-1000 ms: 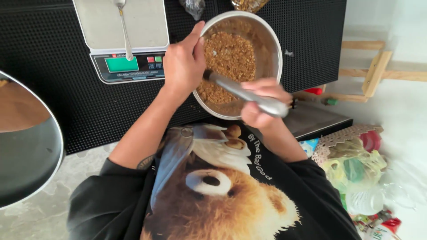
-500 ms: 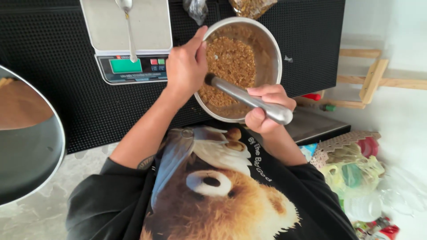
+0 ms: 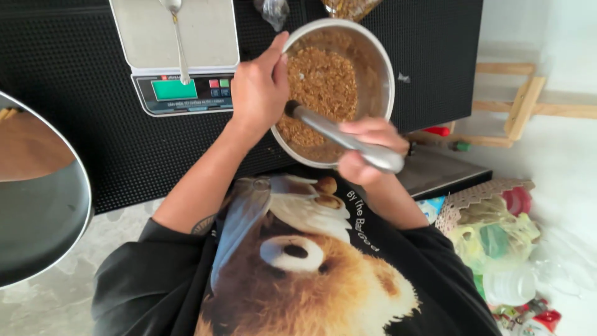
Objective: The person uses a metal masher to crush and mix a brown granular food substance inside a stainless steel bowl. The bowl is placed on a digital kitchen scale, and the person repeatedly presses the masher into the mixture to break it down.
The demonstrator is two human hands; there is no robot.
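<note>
The left hand [image 3: 258,93] still clamps the bowl's [image 3: 379,59] near rim on the black mat [image 3: 74,93], while the right hand [image 3: 364,149], fist closed round the tool [image 3: 342,134], has drawn its handle back slightly, its tip seemingly buried in the grain [image 3: 323,84] mid-stir.

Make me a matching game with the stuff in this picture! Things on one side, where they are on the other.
Things:
1. spoon
2. metal utensil
3. left hand
4. brown grains

Places:
A. on the rim of the steel bowl
B. inside the bowl
C. lying on the kitchen scale
D. gripped in the right hand

Pairs: 1-C, 2-D, 3-A, 4-B
</note>
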